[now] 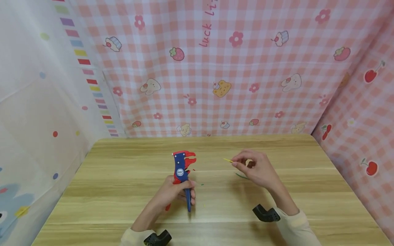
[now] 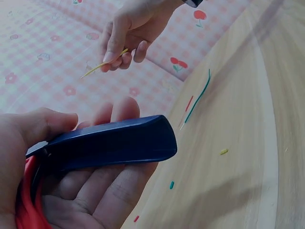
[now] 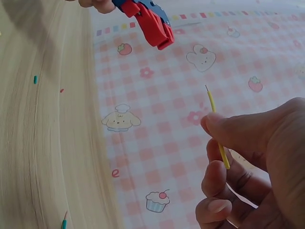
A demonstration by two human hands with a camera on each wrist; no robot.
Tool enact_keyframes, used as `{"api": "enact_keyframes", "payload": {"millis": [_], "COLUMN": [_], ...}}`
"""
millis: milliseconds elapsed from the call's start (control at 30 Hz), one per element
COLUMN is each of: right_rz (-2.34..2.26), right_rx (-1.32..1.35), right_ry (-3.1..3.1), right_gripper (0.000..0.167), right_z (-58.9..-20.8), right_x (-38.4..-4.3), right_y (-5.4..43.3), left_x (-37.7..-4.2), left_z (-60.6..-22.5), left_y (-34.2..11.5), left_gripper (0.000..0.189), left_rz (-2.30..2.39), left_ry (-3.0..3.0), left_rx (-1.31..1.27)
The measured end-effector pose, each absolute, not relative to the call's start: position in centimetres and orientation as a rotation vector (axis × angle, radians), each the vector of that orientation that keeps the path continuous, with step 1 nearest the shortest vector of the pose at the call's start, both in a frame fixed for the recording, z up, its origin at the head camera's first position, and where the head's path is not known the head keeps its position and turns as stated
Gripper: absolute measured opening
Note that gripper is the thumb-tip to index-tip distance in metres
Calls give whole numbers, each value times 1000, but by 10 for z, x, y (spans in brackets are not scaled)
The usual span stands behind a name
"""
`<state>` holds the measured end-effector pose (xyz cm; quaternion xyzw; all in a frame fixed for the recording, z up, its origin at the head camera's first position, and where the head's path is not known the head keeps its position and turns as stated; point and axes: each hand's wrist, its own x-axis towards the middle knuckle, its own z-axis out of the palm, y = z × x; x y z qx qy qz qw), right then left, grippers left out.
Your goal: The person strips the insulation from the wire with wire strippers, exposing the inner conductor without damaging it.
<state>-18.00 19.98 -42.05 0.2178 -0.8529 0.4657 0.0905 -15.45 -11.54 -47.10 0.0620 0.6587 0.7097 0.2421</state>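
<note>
My left hand (image 1: pixel 172 191) grips a red and blue wire stripper (image 1: pixel 179 167) by its handles, its red jaws pointing to the right. In the left wrist view the blue handle (image 2: pixel 114 143) lies across the fingers. Between thumb and fingertips, my right hand (image 1: pixel 253 167) pinches a short yellow wire (image 3: pixel 219 133). Bare metal shows at the wire's upper end in the right wrist view. The stripper and the yellow wire are apart, with a gap between them. Beneath the right hand a green wire (image 2: pixel 199 98) lies on the table, beside a red wire (image 2: pixel 189 103).
Small cut bits of insulation are scattered on the wooden table (image 1: pixel 107 177): a green one (image 2: pixel 172 184), a yellow one (image 2: pixel 224 151) and a red one (image 2: pixel 136 219). A pink checked cloth (image 1: pixel 197 68) hangs behind the table, with more cloth at both sides.
</note>
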Motion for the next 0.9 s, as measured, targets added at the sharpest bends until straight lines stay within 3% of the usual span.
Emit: {"api": "enact_keyframes", "payload": {"millis": [900], "right_rz": [1273], "right_rx": [367], "right_ry": [-2770], "right_gripper": [7], "right_z": [-445], "right_x": [-198], "right_y": [225], "left_x": [-173], "left_z": [-488], "left_y": [-146], "left_gripper": [34], "left_rz": [1860], "left_ry": [1973], "left_rx": [21]}}
